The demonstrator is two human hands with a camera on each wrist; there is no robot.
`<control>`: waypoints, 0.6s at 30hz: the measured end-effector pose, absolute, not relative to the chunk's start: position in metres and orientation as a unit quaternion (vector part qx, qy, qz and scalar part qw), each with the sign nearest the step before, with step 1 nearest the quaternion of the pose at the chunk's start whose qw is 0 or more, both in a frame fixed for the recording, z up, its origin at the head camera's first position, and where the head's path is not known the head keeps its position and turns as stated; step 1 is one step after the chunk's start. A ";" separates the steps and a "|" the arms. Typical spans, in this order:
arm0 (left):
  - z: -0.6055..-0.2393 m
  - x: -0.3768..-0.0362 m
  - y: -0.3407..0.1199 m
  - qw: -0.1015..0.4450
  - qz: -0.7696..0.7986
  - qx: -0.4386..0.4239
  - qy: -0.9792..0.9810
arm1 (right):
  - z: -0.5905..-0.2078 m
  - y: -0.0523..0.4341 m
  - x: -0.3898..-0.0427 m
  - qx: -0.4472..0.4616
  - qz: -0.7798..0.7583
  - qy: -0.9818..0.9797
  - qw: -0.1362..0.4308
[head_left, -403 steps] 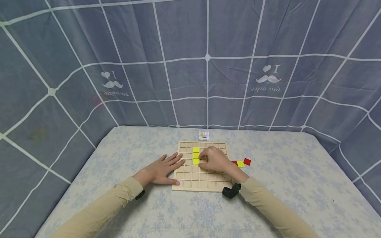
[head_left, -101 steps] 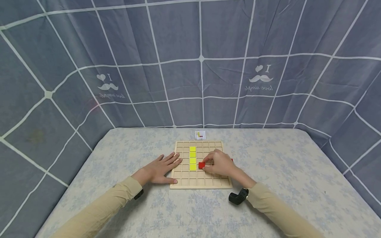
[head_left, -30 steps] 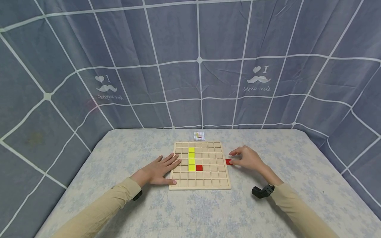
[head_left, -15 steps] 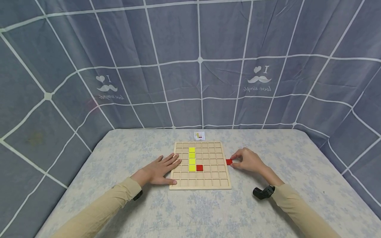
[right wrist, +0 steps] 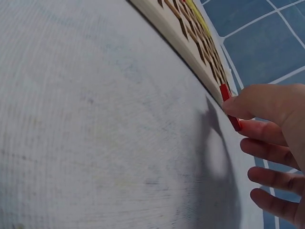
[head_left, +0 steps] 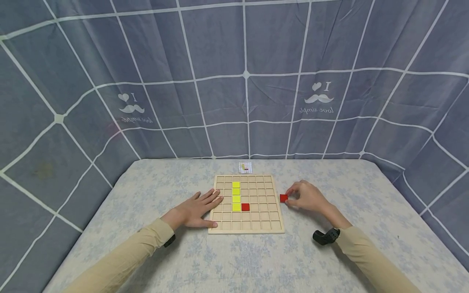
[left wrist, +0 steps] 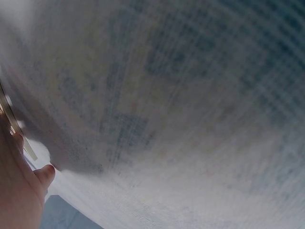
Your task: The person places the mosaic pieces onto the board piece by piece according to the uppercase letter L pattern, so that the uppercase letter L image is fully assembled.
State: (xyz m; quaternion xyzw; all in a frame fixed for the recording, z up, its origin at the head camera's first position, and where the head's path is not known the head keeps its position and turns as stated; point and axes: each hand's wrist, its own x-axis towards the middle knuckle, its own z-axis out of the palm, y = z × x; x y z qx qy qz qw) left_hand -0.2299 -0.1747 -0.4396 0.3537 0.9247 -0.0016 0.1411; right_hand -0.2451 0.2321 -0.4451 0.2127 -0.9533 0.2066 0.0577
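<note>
Left hand (head_left: 196, 211) lies flat, fingers straight and spread, on the pale floral tablecloth (head_left: 256, 260), fingertips on the left rim of the one square wooden grid board (head_left: 246, 230); the board holds four yellow square tiles (head_left: 236, 195) in one column and one red square tile (head_left: 245, 206) just right of the lowest yellow. Off the board's right edge, right hand (head_left: 307, 196) pinches a second red square tile (head_left: 283, 198) between thumb and forefinger, apparently lifted clear of the cloth, other fingers loosely curled. One small printed pattern card (head_left: 245, 167) lies beyond the board's far edge; a blue-grey curtain with white grid lines (head_left: 242, 81) encloses the table on three sides.
</note>
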 end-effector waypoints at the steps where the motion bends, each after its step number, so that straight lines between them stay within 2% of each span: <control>1: -0.440 -0.230 -0.175 0.142 -0.002 0.353 0.925 | -0.444 0.232 -0.245 0.212 0.206 -0.953 0.060; 18: -0.440 -0.230 -0.174 0.140 -0.007 0.352 0.925 | -0.444 0.193 -0.240 0.250 0.227 -0.938 0.080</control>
